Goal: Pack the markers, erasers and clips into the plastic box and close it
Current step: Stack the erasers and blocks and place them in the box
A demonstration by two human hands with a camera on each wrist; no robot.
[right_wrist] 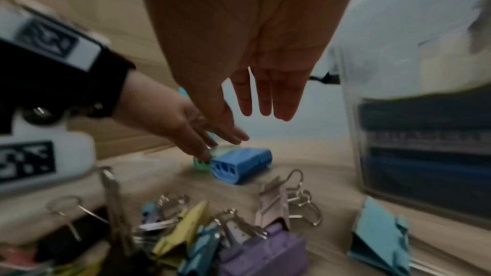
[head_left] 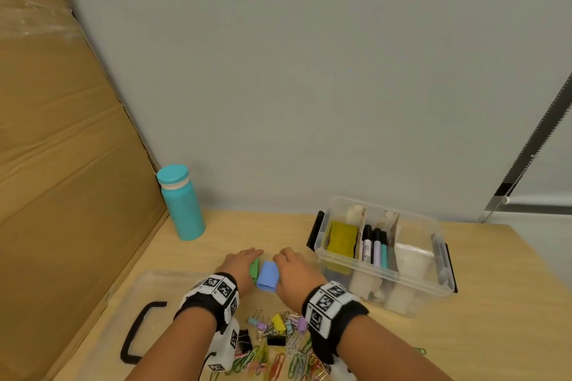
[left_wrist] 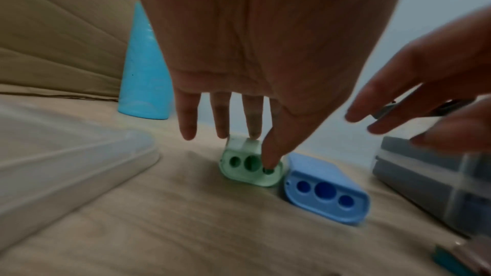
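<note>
The green eraser (left_wrist: 251,165) and the blue eraser (left_wrist: 325,188) lie side by side on the wooden table (head_left: 483,334), touching or nearly so, each with a three-holed end facing the person, so their long axes run away from the body. Both sit just left of the clear plastic box (head_left: 383,257) (its middle compartment already holds markers (head_left: 376,246)). The left hand (left_wrist: 255,54) has straight, spread fingers, thumb and fingertips touching the green eraser without curling round it. The right hand (right_wrist: 255,49) hovers flat and released just above the blue one, gripping nothing. Each hand is nearest its own eraser. Binder clips (right_wrist: 239,236) lie nearer the body than the erasers; the box lid (left_wrist: 66,161) lies on the far side from the box.
</note>
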